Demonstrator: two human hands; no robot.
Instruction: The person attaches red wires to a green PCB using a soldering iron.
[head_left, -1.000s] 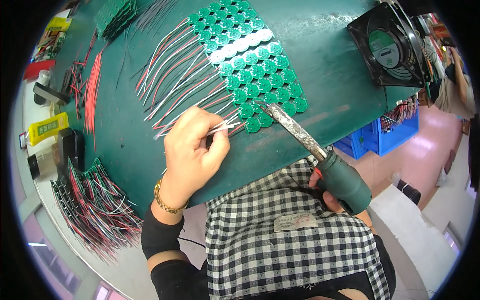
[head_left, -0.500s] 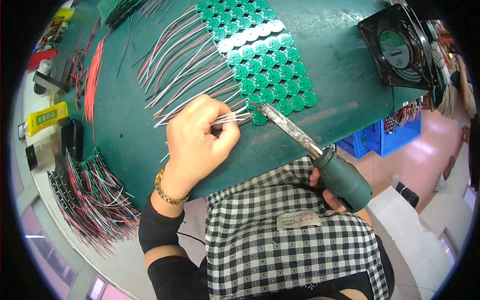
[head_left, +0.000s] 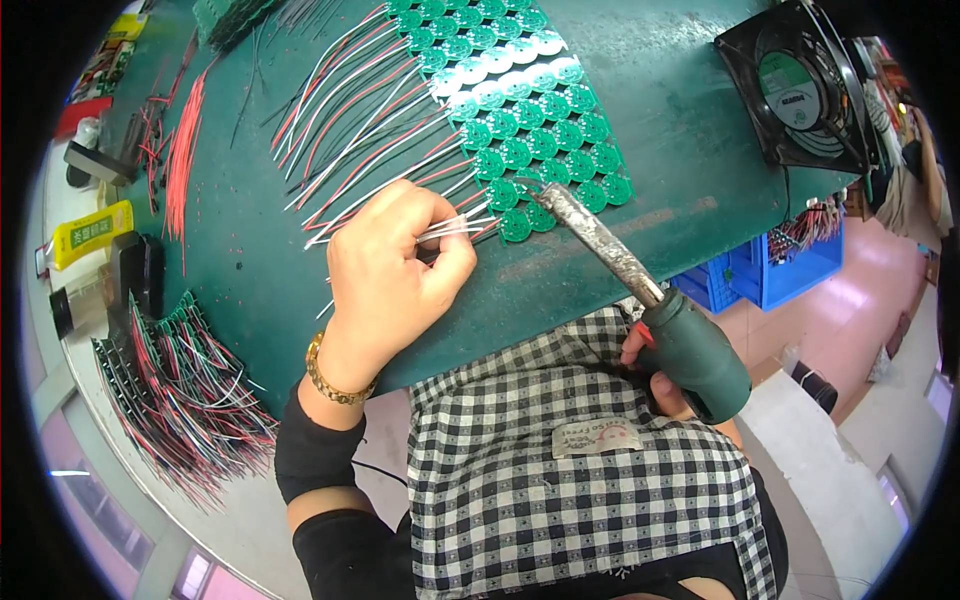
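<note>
My left hand (head_left: 395, 270) pinches a thin white wire (head_left: 458, 228) between thumb and fingers, holding its end against the lower edge of a panel of small round green circuit boards (head_left: 520, 120). My right hand (head_left: 660, 375), mostly hidden behind the handle, grips a soldering iron (head_left: 640, 290) with a green handle. Its crusted metal tip reaches the round board at the panel's lower row, just right of the wire end. Red, black and white wires (head_left: 350, 110) fan out leftward from the boards across the dark green mat (head_left: 680, 180).
A black square fan (head_left: 800, 85) stands at the mat's far right corner. Loose red wires (head_left: 180, 150) lie at the left. A heap of wired boards (head_left: 180, 390) sits on the bench's left edge beside a yellow tool (head_left: 90, 232). A blue crate (head_left: 790, 265) stands on the floor.
My left hand and the wire have stayed pinched at the panel's lower edge. The iron's tip has stayed at the lowest boards. The view has shifted slightly.
</note>
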